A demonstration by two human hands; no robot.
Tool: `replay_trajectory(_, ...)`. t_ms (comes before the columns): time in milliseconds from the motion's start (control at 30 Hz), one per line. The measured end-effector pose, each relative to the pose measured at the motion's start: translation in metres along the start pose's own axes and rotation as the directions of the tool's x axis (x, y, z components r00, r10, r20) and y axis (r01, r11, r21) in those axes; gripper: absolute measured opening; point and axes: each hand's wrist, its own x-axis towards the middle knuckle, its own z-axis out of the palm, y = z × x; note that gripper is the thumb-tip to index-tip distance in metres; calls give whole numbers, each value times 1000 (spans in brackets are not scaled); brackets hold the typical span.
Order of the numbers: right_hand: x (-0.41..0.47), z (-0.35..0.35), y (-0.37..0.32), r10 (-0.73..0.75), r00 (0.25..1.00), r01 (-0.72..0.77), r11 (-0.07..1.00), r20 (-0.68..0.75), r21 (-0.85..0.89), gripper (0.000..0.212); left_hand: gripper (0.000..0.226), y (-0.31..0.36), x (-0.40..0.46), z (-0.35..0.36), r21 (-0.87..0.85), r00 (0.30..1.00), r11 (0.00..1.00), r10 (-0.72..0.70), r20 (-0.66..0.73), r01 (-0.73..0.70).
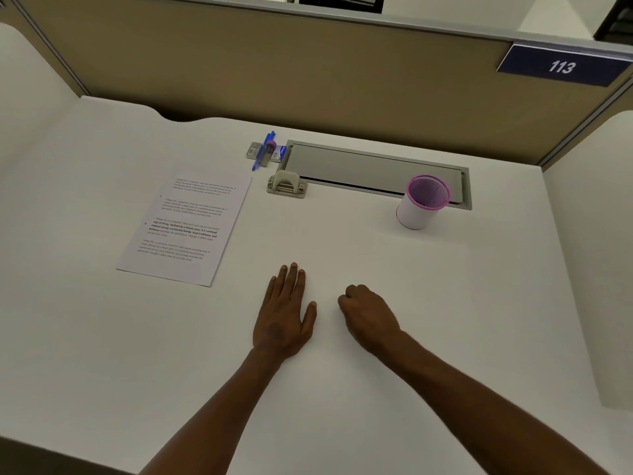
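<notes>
My left hand [284, 310] lies flat on the white desk [342, 389], palm down with straight fingers, holding nothing. My right hand [368, 315] rests beside it, a little to the right, with its fingers curled under into a loose fist; nothing shows in it. A printed sheet of paper [186, 228] lies to the left of my hands. A beige hole punch [287, 185] stands beyond the hands. A blue pen [263, 150] lies with small stationery items at the back. A white and pink mesh cup [423, 202] stands at the right.
A grey cable flap [373, 166] is set into the desk's back. Tan partition walls [274, 70] enclose the desk at the back and sides. A blue sign reading 113 [561, 65] hangs at the upper right.
</notes>
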Motion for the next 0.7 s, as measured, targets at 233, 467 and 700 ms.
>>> replay_trajectory(233, 11, -1, 7, 526, 845, -447, 592, 98, 671, 18, 70, 1, -1, -1, -6, 1000, 1000, -5, -11, 5)
replay_trajectory(467, 13, -51, 49, 328, 763, -77, -809, 556, 582, 16, 69, 4, -2, -6, -15, 1000, 1000, -4, -13, 4)
replay_trajectory(700, 39, -157, 144, 583, 795, 138, -440, 165, 887, 16, 69, 1, -2, -3, -24, 999, 1000, 9, -49, -10)
